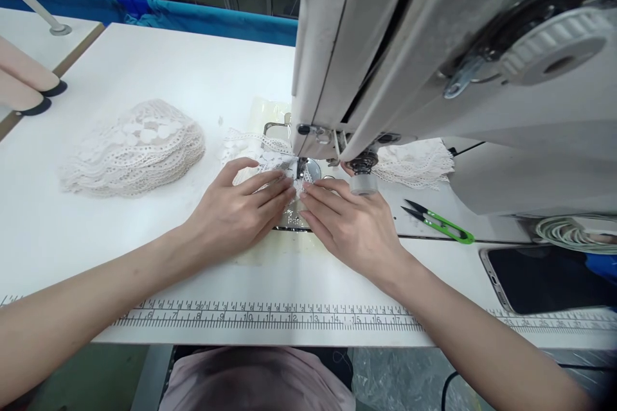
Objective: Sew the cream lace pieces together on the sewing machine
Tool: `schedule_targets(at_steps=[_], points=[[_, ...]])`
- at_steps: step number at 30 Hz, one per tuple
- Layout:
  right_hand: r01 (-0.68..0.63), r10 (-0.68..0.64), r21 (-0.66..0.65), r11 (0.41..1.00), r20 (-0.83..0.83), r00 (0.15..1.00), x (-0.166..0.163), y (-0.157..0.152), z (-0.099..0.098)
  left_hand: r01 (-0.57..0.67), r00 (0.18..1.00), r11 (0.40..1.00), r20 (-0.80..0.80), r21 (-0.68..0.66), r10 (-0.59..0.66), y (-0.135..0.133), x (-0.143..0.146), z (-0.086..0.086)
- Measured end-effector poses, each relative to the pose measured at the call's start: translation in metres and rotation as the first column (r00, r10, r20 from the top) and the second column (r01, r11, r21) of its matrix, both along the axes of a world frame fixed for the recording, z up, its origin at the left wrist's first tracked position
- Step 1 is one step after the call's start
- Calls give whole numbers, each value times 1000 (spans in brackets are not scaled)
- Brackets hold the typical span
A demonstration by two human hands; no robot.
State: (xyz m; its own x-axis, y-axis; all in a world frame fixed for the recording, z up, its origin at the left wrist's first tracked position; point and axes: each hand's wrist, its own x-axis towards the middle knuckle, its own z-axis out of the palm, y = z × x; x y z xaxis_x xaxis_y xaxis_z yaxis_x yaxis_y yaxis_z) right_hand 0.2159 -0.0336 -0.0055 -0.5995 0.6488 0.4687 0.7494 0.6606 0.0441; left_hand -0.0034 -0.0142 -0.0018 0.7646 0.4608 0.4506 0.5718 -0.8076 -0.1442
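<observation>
A piece of white lace (253, 141) lies on the sewing machine's needle plate, partly under the needle area. My left hand (241, 205) rests on its near edge, fingers stretched flat and thumb spread away. Close by on the right, my right hand (354, 225) has its fingers extended, with the tips at the lace edge beside the presser foot (301, 168). Its thumb is mostly hidden behind a knob of the sewing machine (366, 45). Both hands press the lace down, and their fingertips nearly meet. The machine head hides part of the stitching spot.
A stack of lace pieces (139, 148) sits at left, and more lace (414, 164) lies behind the needle area at right. Green thread snips (438, 221), a phone (549, 277) and a coiled cord (573, 233) are at right. A measuring tape (270, 316) runs along the front edge.
</observation>
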Motion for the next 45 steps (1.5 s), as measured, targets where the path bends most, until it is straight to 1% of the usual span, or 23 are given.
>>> schedule_targets(at_steps=[5,10,16,21,28,34,39,45], points=[[14,-14,-6,1000,16,1000,-1,3,-1,-14,1000,1000,0,-8,14,4,0,-2],[32,-33,23,999,42,999,-1,6,-2,-28,1000,1000,10,-10,28,9,2,-3],[27,-30,61,998,45,999,0,8,-5,-36,999,999,-25,7,36,0,3,-1],[36,-40,46,998,72,997,0,8,-6,-45,998,999,-37,-17,44,-6,2,0],[37,-42,60,998,79,996,0,9,-4,-32,999,999,-17,-7,32,-3,1,-2],[68,-75,70,995,107,991,0,10,-4,-42,999,999,-4,30,42,2,2,-3],[76,-84,71,995,119,989,2,10,-2,-55,998,998,2,-6,55,8,3,-6],[78,-88,105,991,99,991,5,10,2,-91,993,989,63,-120,99,10,1,-9]])
